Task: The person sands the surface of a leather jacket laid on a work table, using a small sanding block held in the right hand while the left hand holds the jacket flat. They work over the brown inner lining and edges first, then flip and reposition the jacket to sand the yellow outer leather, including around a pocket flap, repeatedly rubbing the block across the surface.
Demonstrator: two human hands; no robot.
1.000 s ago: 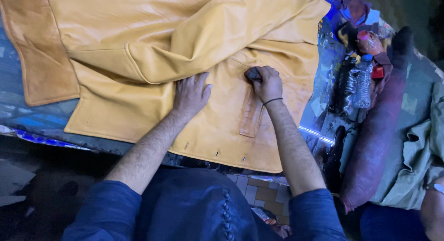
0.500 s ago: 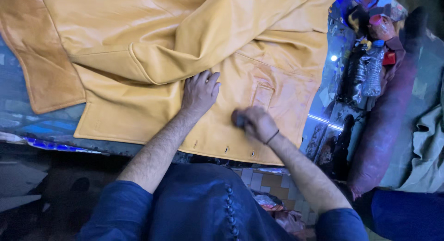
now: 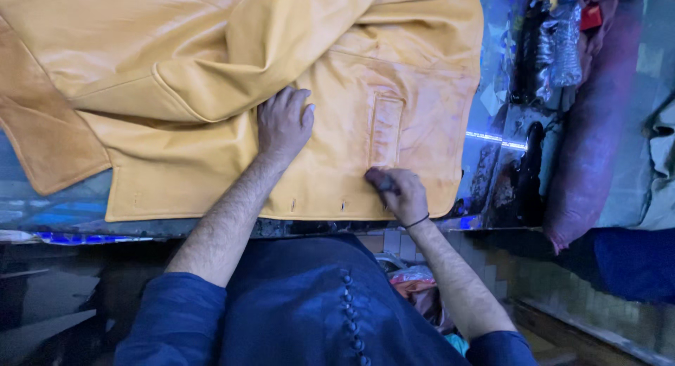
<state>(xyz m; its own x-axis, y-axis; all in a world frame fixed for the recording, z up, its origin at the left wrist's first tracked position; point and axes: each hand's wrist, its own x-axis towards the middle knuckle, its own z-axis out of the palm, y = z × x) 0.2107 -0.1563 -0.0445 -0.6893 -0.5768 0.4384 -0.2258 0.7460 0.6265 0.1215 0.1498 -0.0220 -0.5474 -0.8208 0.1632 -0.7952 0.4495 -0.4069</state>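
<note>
Head view: a yellow leather jacket (image 3: 211, 78) is seen spread over a glossy table (image 3: 63, 215), its lower hem with a row of small buttonholes lying along the near table edge. The left hand (image 3: 283, 121) is laid flat on the leather, fingers spread and pressed down just beside a folded sleeve (image 3: 281, 49). The right hand (image 3: 401, 194) is closed around a small dark pad (image 3: 377, 178), which is held against the leather just below a narrow upright pocket welt (image 3: 386, 130); what kind of pad it is cannot be told. A thin dark band (image 3: 418, 221) is worn on the right wrist. Dark blue sleeves and a buttoned dark blue garment (image 3: 316, 310) are seen at the bottom. To the right of the jacket, a clear plastic bottle (image 3: 566, 46) and a purple cloth (image 3: 598, 127) are seen
</note>
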